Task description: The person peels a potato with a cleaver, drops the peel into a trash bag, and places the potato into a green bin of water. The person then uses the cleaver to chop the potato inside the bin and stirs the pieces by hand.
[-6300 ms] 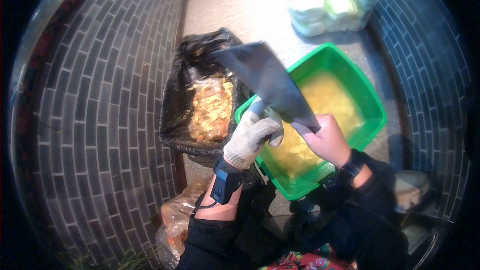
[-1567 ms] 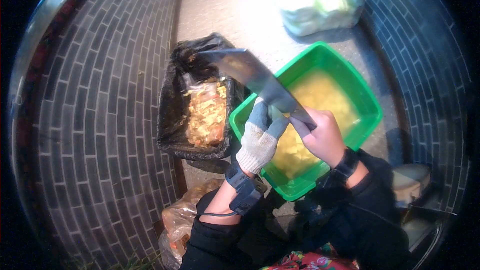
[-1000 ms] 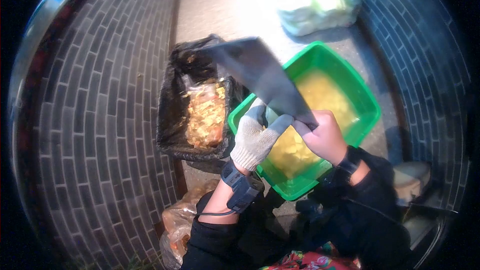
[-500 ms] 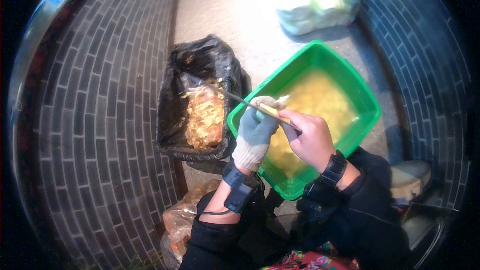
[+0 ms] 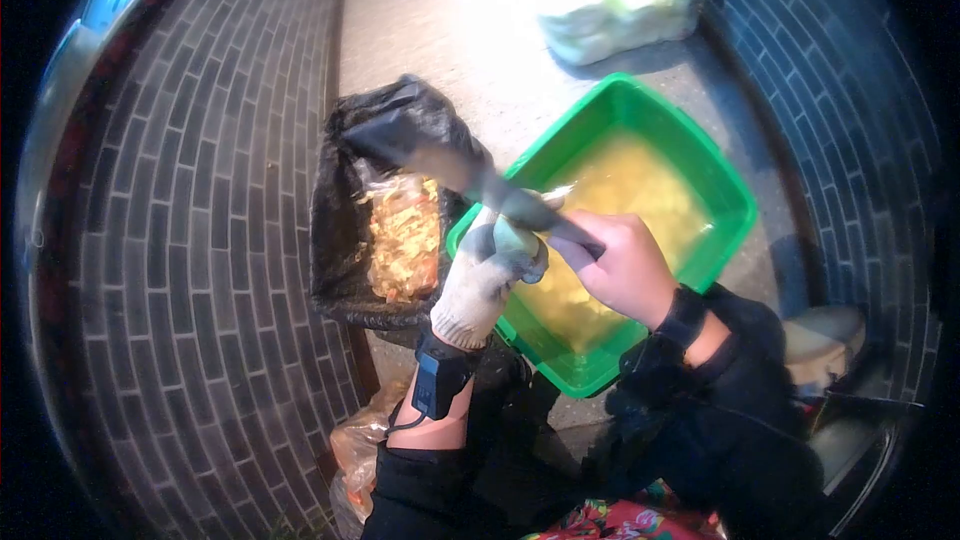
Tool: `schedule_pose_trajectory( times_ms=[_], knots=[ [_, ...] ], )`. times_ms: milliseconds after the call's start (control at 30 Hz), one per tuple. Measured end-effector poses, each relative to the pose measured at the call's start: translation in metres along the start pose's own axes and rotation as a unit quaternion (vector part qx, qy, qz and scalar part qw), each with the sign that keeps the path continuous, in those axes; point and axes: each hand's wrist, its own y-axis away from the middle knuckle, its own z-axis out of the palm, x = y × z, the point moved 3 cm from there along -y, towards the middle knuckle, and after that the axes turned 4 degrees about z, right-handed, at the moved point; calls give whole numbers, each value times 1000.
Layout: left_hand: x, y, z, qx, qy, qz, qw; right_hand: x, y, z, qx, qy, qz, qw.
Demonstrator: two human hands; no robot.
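Observation:
My right hand (image 5: 625, 265), bare, is closed round the dark handle of a knife (image 5: 455, 168). The broad blade is smeared by motion and points up and left, across my left hand and over the black-lined bin. My left hand (image 5: 485, 270) wears a white and grey-blue work glove. Its fingers are curled just under the blade, and what they hold is mostly hidden. Beneath both hands stands a green tub (image 5: 690, 135) with yellowish pieces (image 5: 630, 195) in liquid. Left of it, the bin with a black liner (image 5: 335, 230) holds yellow and orange scraps (image 5: 405, 240).
A large clear bag of pale green produce (image 5: 615, 0) lies on the floor beyond the tub. Another plastic bag (image 5: 360, 450) sits at lower left. Brick-patterned walls (image 5: 210, 240) rise on both sides. A round wooden-looking object (image 5: 822, 335) is at the right.
The knife has turned from edge-on to showing its broad side, swinging over my left hand. My left hand has shifted slightly left and down and rolled over.

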Motion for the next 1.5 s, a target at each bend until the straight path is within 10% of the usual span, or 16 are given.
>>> schedule_pose_trajectory(
  times_ms=[200,633,800,1200,1500],
  knots=[
    [-2,4,0,44,-67,30,996,-3,5,3,35,98,-137,985],
    [4,8,-10,-57,-36,-28,997,1,0,-10,-88,-76,40,992],
    [-6,-7,-32,23,135,-1,991,10,-2,-9,-55,-37,86,994],
    [-4,-11,-39,137,-42,32,989,10,5,-7,10,-46,86,995],
    [-13,7,-196,404,163,25,900,19,-2,-35,102,7,24,994]
  ],
)
